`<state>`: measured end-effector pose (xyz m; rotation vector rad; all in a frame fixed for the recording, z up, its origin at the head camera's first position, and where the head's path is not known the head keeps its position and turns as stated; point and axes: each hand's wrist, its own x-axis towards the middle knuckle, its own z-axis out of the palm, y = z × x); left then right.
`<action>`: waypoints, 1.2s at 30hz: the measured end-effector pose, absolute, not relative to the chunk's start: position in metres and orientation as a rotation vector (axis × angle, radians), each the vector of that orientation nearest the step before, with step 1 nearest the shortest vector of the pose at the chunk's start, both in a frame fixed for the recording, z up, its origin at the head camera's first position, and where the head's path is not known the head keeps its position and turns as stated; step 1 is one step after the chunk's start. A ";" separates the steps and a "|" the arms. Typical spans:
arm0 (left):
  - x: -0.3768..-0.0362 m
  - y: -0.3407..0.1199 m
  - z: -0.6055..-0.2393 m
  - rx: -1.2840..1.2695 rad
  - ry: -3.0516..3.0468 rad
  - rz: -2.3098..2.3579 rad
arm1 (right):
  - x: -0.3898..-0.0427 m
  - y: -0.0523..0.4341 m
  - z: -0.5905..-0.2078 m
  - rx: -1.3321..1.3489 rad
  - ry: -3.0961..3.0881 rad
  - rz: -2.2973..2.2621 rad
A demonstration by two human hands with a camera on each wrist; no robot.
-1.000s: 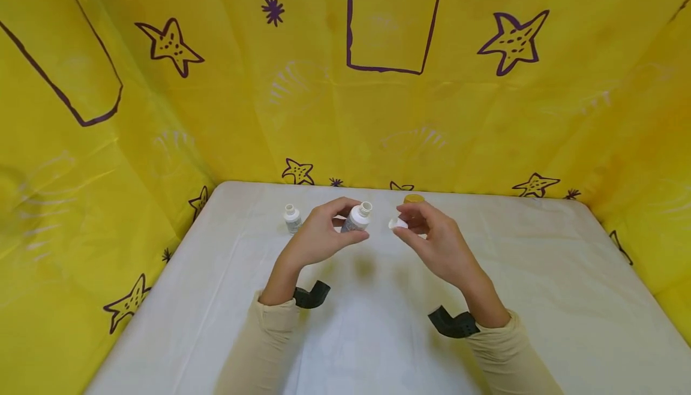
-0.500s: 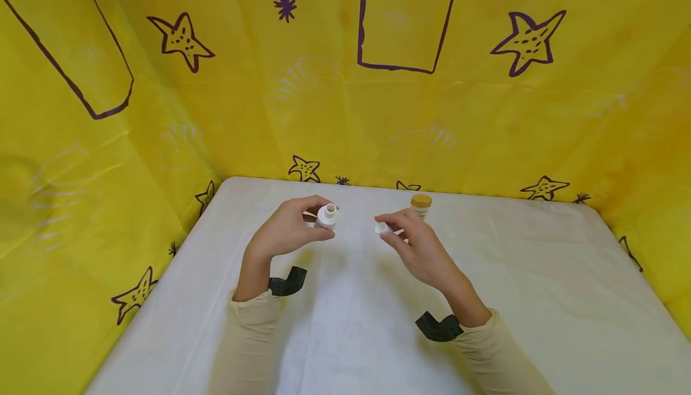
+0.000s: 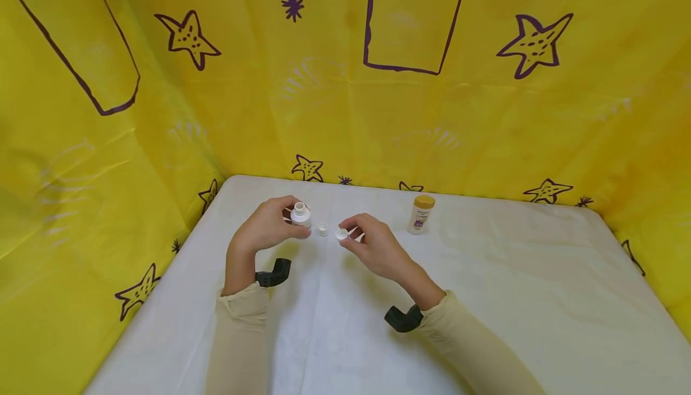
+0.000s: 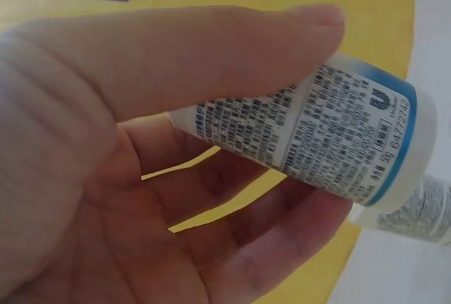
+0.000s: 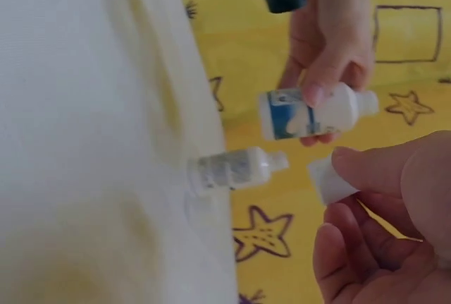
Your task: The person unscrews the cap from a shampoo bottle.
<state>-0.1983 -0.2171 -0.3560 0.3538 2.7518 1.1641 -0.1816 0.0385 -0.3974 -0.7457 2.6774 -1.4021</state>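
Observation:
My left hand (image 3: pixel 268 229) grips a small white uncapped bottle (image 3: pixel 300 214) just above the table (image 3: pixel 486 275), neck up. The left wrist view shows thumb and fingers wrapped round its printed, blue-banded label (image 4: pixel 331 142). My right hand (image 3: pixel 372 246) pinches a small white cap (image 3: pixel 342 234) between thumb and fingertips, a short gap right of the bottle. A small white item (image 3: pixel 323 229) sits on the table between the hands. In the right wrist view a second uncapped bottle (image 5: pixel 236 168) stands on the table between the cap (image 5: pixel 330 179) and the held bottle (image 5: pixel 317 110).
A small bottle with a yellow lid (image 3: pixel 421 214) stands upright at the back of the white table, right of my right hand. Yellow sheeting with purple stars (image 3: pixel 534 44) walls in the table at the back and both sides.
Both hands have moved left and lower toward the table, the bottle and the cap still in them. The yellow-lidded bottle, earlier behind my right hand, now stands in plain sight.

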 end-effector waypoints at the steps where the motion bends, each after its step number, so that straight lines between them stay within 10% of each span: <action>1: -0.199 -0.219 -0.357 0.329 2.756 1.148 | -0.184 0.033 -0.400 -0.734 2.662 -1.394; 36: -0.224 -0.241 -0.408 0.185 2.688 1.054 | -0.208 -0.042 -0.464 -0.657 2.632 -1.258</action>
